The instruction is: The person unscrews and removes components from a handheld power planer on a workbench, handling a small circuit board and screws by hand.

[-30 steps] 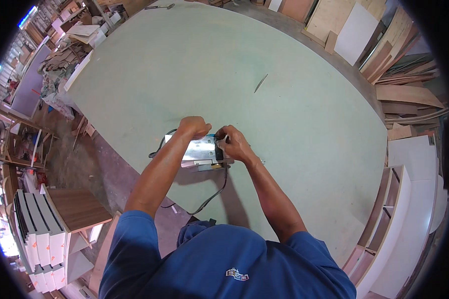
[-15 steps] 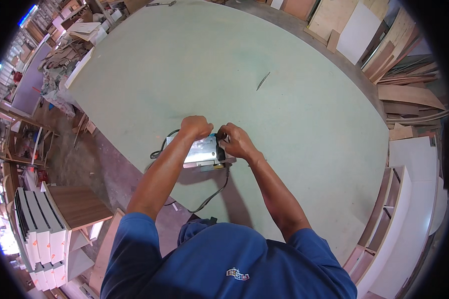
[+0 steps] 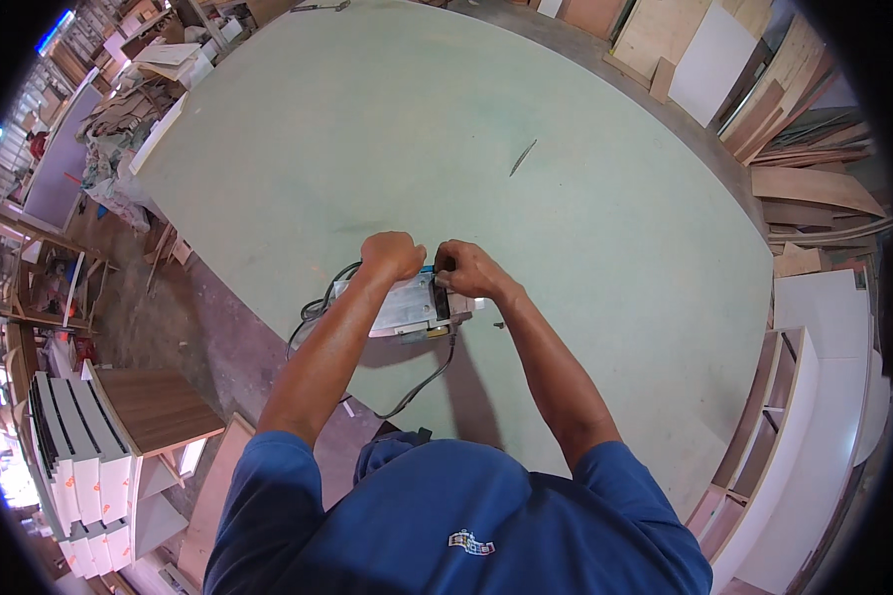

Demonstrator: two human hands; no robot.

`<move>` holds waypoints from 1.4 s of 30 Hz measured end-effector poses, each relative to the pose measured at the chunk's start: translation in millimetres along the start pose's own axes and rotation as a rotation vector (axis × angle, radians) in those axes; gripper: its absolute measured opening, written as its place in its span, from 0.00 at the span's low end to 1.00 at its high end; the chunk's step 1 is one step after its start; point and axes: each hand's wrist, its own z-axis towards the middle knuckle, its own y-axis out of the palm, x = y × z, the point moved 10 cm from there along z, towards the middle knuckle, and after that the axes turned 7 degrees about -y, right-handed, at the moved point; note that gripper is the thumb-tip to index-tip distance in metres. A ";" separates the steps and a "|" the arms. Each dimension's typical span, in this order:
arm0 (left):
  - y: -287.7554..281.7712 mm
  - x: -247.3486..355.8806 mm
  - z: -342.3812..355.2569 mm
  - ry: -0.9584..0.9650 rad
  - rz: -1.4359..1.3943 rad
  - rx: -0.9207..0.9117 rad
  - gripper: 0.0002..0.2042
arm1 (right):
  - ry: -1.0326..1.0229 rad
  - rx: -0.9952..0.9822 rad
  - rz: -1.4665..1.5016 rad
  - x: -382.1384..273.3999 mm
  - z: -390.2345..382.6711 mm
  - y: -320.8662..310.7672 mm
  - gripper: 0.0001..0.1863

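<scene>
A corded power tool with a flat silver metal plate (image 3: pixel 404 308) lies plate-up on the large pale green tabletop (image 3: pixel 367 129). It looks like an upturned electric planer, though I cannot be sure. My left hand (image 3: pixel 395 256) is closed at its far edge; what its fingers grip is hidden. At the dark slot near the plate's right end, my right hand (image 3: pixel 472 270) has its fingers bent and pinched. Whatever small part they hold does not show. The black cord (image 3: pixel 429 381) loops beside and below the tool.
A thin dark strip (image 3: pixel 523 158) lies farther out on the tabletop, and a small dark bit (image 3: pixel 499 324) sits right of the tool. Stacked white panels (image 3: pixel 89 476) stand at lower left. A white open frame (image 3: pixel 764 446) stands at right, with boards (image 3: pixel 709 59) leaning behind.
The tool has turned slightly and its plate shows less glare. My right hand has shifted a little toward the left hand. More of the tool's right end shows.
</scene>
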 end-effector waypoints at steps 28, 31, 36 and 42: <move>0.4 -2.7 4.1 0.007 0.035 -0.032 0.29 | 0.103 -0.302 0.319 19.1 26.6 13.0 0.07; -0.3 2.3 4.3 0.023 0.039 -0.025 0.29 | 0.117 -0.288 0.349 38.6 18.6 7.8 0.06; -3.0 1.4 1.1 0.003 0.053 -0.054 0.26 | 0.253 -0.069 0.636 76.8 -26.0 -10.7 0.05; -1.5 -0.2 1.6 0.003 0.057 -0.056 0.26 | 0.328 0.307 0.934 128.8 -112.2 -24.3 0.03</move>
